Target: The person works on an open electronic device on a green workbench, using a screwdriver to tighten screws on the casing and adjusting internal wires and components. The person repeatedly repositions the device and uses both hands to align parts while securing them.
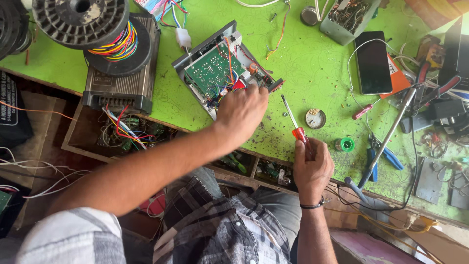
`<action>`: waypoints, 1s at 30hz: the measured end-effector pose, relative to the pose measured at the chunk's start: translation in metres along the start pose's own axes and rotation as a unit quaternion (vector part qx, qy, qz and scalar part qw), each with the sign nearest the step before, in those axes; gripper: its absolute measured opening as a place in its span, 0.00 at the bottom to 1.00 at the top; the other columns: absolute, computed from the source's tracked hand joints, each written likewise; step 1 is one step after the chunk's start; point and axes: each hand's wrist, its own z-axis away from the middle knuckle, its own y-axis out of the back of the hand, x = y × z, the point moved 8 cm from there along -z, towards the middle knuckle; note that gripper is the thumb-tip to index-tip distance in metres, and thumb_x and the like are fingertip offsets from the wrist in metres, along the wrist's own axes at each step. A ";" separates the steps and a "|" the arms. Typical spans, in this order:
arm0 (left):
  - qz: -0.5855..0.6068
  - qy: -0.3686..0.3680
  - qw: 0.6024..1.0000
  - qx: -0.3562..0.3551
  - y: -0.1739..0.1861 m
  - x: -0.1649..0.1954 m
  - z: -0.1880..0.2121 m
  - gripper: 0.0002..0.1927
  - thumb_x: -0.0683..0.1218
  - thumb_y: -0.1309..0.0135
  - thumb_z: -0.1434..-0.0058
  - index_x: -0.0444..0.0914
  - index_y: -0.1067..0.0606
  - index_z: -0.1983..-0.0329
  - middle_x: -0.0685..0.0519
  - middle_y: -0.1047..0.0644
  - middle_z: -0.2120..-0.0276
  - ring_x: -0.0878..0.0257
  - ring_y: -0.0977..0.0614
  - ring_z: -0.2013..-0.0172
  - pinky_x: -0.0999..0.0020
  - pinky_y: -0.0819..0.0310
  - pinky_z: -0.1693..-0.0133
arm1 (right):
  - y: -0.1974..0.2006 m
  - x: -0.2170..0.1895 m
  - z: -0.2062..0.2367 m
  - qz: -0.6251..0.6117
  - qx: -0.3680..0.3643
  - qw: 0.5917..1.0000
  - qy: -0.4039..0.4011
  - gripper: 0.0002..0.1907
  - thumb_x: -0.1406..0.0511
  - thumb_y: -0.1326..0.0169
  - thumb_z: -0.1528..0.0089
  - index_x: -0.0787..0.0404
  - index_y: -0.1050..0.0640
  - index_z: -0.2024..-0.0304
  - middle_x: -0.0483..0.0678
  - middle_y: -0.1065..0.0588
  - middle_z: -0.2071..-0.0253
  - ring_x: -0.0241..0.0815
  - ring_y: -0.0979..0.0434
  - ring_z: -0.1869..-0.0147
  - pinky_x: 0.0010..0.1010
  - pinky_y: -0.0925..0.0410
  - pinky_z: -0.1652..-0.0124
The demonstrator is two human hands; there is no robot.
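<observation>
At the centre of the frame, a little above the middle, we see an opened electronic unit (222, 73) lying on the green workbench (312, 68): its grey metal case is without a lid, so the green circuit board (211, 70) and its red, orange and blue wires are already laid bare. Our left hand (240, 111) reaches across from the lower left and rests on the unit's near right corner, fingers curled down among the wires beside the front edge; whether they pinch a wire or merely press on the board we cannot tell, since the back of the hand hides the fingertips. Our right hand (311, 164), lower and to the right of centre, is clenched around the red handle of a screwdriver (293, 122), whose thin shaft points up toward the unit but stops just short of it, the tip hovering over the bench. We judge that opening the case is done, while work on the inside is only under way, as the tool has not yet met a screw or part. A small round tin (315, 118) sits just right of the screwdriver, a dark phone (373, 62) lies at the upper right, blue-handled pliers (386, 157) rest at the right, and a spool of coloured wire (110, 41) stands on a ribbed black box (128, 83) at the upper left.
</observation>
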 end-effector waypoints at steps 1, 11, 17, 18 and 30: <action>-0.003 0.006 1.000 -0.003 -0.001 0.002 0.008 0.12 0.41 0.42 0.41 0.30 0.25 0.56 0.41 0.21 0.63 0.55 0.17 0.69 0.61 0.19 0.73 | 0.000 0.001 0.001 0.000 -0.002 1.000 -0.008 0.13 0.60 0.38 0.34 0.65 0.22 0.57 0.52 0.22 0.67 0.45 0.23 0.68 0.36 0.31 0.65; 0.027 0.040 0.995 0.091 0.014 -0.013 0.050 0.14 0.39 0.45 0.41 0.30 0.25 0.51 0.46 0.24 0.62 0.56 0.20 0.61 0.61 0.24 0.64 | 0.000 0.001 0.002 0.007 0.000 1.000 -0.004 0.12 0.60 0.38 0.35 0.63 0.22 0.57 0.51 0.23 0.69 0.46 0.24 0.69 0.37 0.31 0.65; 0.023 0.048 0.995 0.080 0.006 -0.014 0.049 0.15 0.39 0.46 0.40 0.30 0.27 0.50 0.45 0.23 0.62 0.55 0.19 0.61 0.60 0.24 0.62 | 0.000 0.000 0.002 0.012 0.008 1.000 0.005 0.13 0.60 0.38 0.35 0.63 0.22 0.57 0.51 0.22 0.68 0.47 0.23 0.68 0.38 0.31 0.65; 0.017 0.038 0.994 0.097 0.008 -0.013 0.050 0.19 0.39 0.46 0.42 0.28 0.27 0.47 0.45 0.23 0.62 0.55 0.19 0.61 0.61 0.24 0.62 | 0.000 0.001 0.002 0.013 0.005 1.000 0.002 0.13 0.60 0.38 0.35 0.63 0.22 0.57 0.51 0.22 0.68 0.47 0.23 0.68 0.38 0.31 0.65; 0.102 0.033 0.981 0.159 0.012 -0.018 0.071 0.23 0.46 0.41 0.38 0.32 0.29 0.43 0.46 0.25 0.57 0.54 0.23 0.58 0.55 0.30 0.57 | -0.009 -0.013 0.001 0.085 -0.019 0.996 0.022 0.15 0.61 0.40 0.34 0.64 0.23 0.51 0.54 0.26 0.62 0.50 0.26 0.61 0.41 0.33 0.61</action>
